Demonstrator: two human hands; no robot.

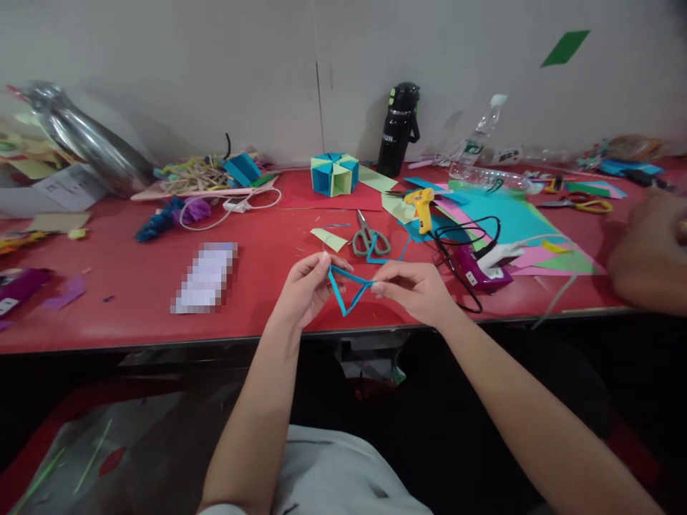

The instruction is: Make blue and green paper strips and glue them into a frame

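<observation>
A narrow blue paper strip (337,292), folded into a triangle, is held up above the red table's front edge. My left hand (307,287) pinches its upper left corner between thumb and fingers. At the right corner, my right hand (411,290) has its thumb and forefinger closed on the strip. Just behind my hands lie grey-handled scissors (369,237) and another bent blue strip (384,260). A pale green paper piece (329,239) is left of the scissors. Farther back sits a blue and pale green folded paper form (335,175).
The red table (268,286) also bears a yellow glue gun (421,209), a purple power strip (483,270), coloured sheets (502,222), a black bottle (397,132) and a clear bottle (477,139). Another person's hand (652,250) is at the right. A steel flask (94,139) leans back left.
</observation>
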